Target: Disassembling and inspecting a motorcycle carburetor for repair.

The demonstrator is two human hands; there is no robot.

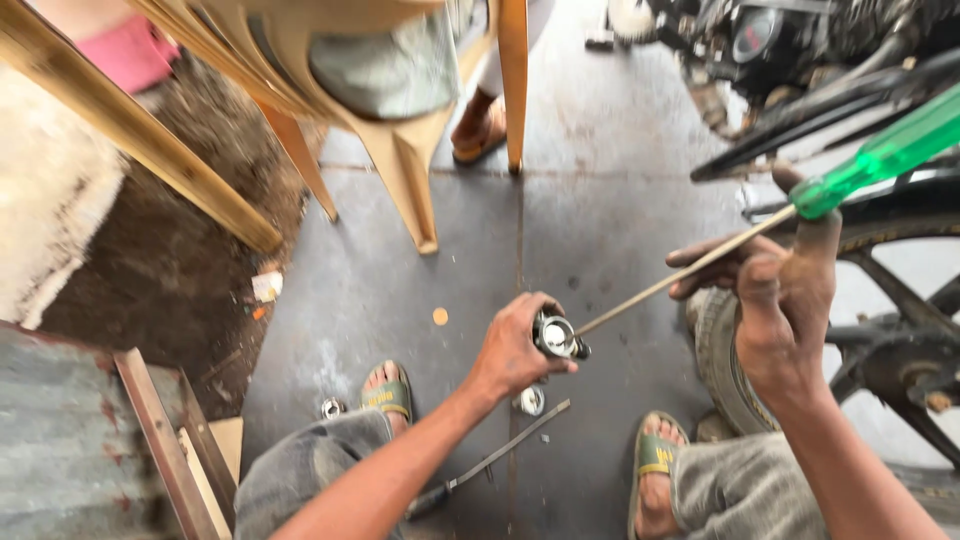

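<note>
Looking down, head view: a person crouches on a grey floor [400, 290], feet in green sandals.
Part: a small shiny round metal part [557, 336] sits in the middle of the frame, held above the floor.
Left hand: the left hand [512, 350] is closed around the part, fingers wrapped over its left side, open face turned right.
Right hand: the right hand [785, 310], right of the part, is closed on a screwdriver [760, 232], pinching the shaft just below the green handle.
Tip: the shaft slants down and left, and its tip meets the part's right edge; whether it sits in a slot I cannot tell.
Doing it well: judging by this, the left grip should stay firm and the shaft in line with the part, so the tip does not skid toward the fingers.
Below the part: a silver ring [531, 401] and a long thin tool [495, 459] lie on the floor.
Right of the part: a tyre [720, 360].
Above the part: chair legs [514, 90].
</note>
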